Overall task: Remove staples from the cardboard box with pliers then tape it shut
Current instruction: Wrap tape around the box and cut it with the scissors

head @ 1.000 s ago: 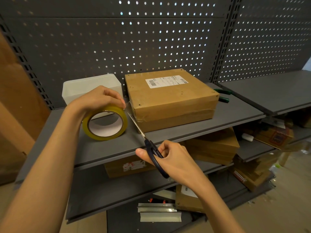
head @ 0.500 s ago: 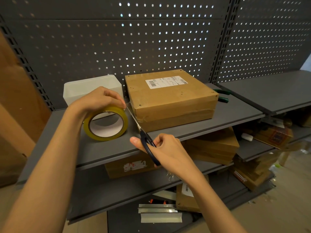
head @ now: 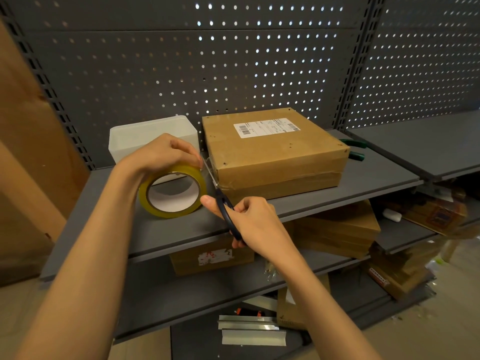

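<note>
Taping was nearly finished: the box (head: 272, 154) sat closed on the shelf (head: 363, 178), left hand (head: 161, 154) gripping the tape roll (head: 172, 192), right hand (head: 249, 219) holding scissors (head: 223, 203) at the strip; pliers (head: 355, 149) lay far right.

Left arm extended from near left, forearm bare, wrist bent downward. Left hand (head: 166, 154) arched, fingers curled over top of tape roll (head: 172, 194), roll gripped upright. Right arm extended from near right. Right hand (head: 249, 219) closed round dark scissor handles (head: 228, 214) (thumb stretched left), knuckles turned up, blades aimed far-left.
</note>
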